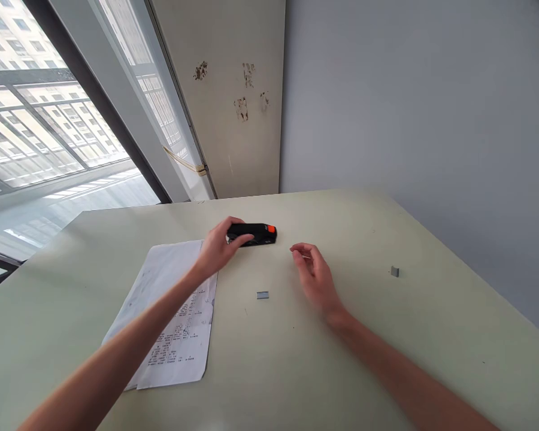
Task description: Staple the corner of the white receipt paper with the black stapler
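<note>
My left hand [218, 246] is closed around the left end of a black stapler [261, 234] with an orange-red patch at its right end. The stapler lies sideways toward the far side of the table. To its right, my right hand [315, 276] hovers over the tabletop with fingers loosely curled and a small gap beside the thumb; I see nothing held in it. Between the hands and nearer to me lies a short grey strip of staples [263, 295]. Printed paper sheets [179, 329] lie under my left forearm, which covers part of them.
A small grey piece [394, 272], perhaps more staples, lies on the right of the pale table [341, 371]. A plain wall [408, 102] borders the table at the right. Behind it stands a scuffed panel [233, 143], with windows [49, 126] at the left.
</note>
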### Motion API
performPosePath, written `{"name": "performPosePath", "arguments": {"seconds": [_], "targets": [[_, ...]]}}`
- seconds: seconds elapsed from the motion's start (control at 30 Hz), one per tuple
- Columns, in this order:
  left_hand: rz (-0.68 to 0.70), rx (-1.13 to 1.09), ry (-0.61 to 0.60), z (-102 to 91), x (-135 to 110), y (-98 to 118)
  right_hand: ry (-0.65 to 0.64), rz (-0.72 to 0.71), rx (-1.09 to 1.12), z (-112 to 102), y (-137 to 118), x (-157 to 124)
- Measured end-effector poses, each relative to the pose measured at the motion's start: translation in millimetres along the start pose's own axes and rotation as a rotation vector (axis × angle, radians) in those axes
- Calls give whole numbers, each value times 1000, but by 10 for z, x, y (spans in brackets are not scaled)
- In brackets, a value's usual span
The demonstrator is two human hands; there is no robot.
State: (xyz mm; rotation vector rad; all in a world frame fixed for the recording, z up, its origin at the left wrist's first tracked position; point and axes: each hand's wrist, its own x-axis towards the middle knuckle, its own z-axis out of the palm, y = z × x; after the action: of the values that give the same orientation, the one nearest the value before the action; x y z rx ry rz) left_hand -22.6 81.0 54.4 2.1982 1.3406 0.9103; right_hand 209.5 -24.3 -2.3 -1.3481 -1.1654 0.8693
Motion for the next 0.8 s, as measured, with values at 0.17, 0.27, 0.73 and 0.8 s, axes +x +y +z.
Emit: {"name": "performPosePath", "arguments": {"seconds": [0.17, 0.27, 0.73, 0.8], "targets": [[-9, -104, -130, 403, -213, 303, 56, 17, 49, -94, 8, 47], [-25, -138, -150, 532, -288, 363, 59, 27, 48, -126, 16, 75], [-92, -134, -85, 406, -704, 204, -14, -18, -65, -123, 71, 78], [-122, -59, -10, 311, -849, 188, -14, -14, -84, -122, 67, 73]]}}
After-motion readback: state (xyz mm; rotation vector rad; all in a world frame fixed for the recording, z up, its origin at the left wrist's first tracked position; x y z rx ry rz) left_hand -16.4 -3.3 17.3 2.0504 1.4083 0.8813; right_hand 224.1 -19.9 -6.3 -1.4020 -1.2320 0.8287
